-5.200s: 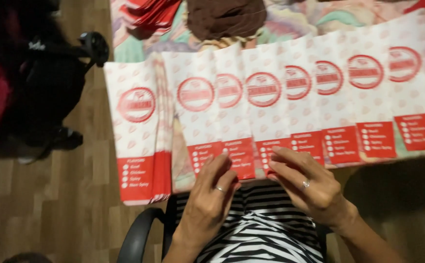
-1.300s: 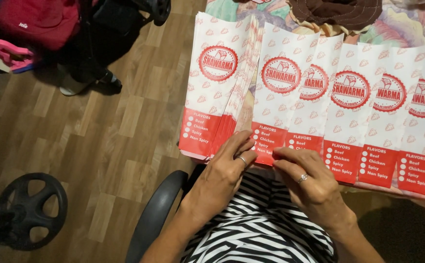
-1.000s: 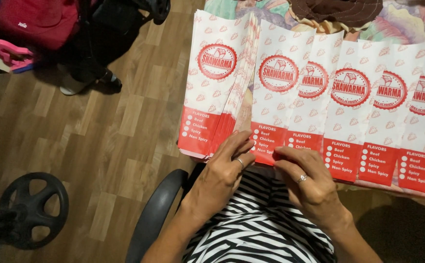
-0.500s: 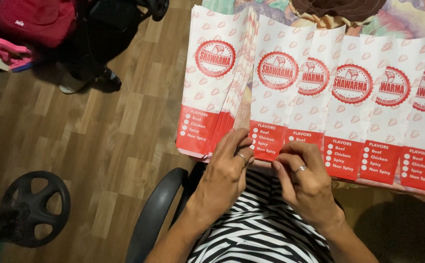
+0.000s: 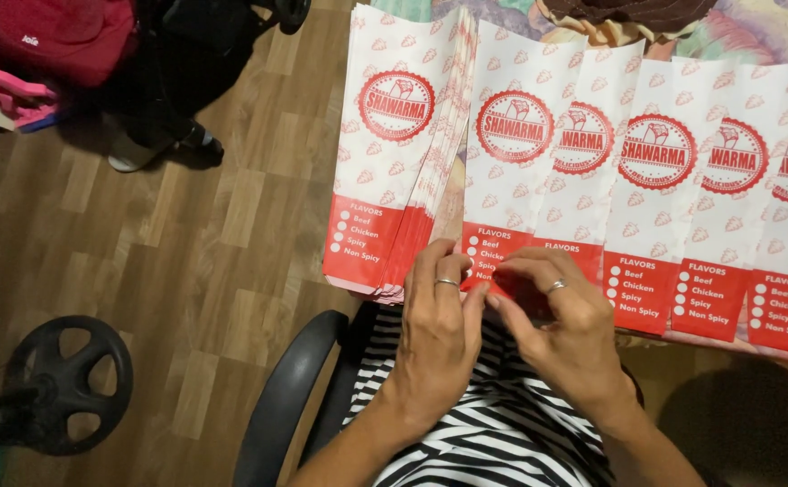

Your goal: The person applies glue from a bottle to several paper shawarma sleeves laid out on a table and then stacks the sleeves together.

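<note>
Several white paper bags point(image 5: 655, 171) with red round marks and red bottom bands lie fanned in an overlapping row in front of me. A thick stack of the same bags point(image 5: 394, 153) sits at the row's left end. My left hand point(image 5: 443, 329) and my right hand point(image 5: 561, 329) meet at the red bottom edge of the leftmost fanned bag point(image 5: 511, 162). The fingertips of both hands pinch that edge. Each hand wears a ring.
A black chair armrest point(image 5: 290, 388) curves beside my left arm over the wooden floor point(image 5: 186, 243). A black wheel-shaped base point(image 5: 69, 383) stands lower left. A red bag point(image 5: 55, 36) and a dark bag lie at top left. Patterned cloth point(image 5: 755, 27) lies beyond the bags.
Both hands have stayed at the bags' bottom edge. Over the last second the fingers drew closer together and pinched the leftmost fanned bag's red edge. The view drifted slightly.
</note>
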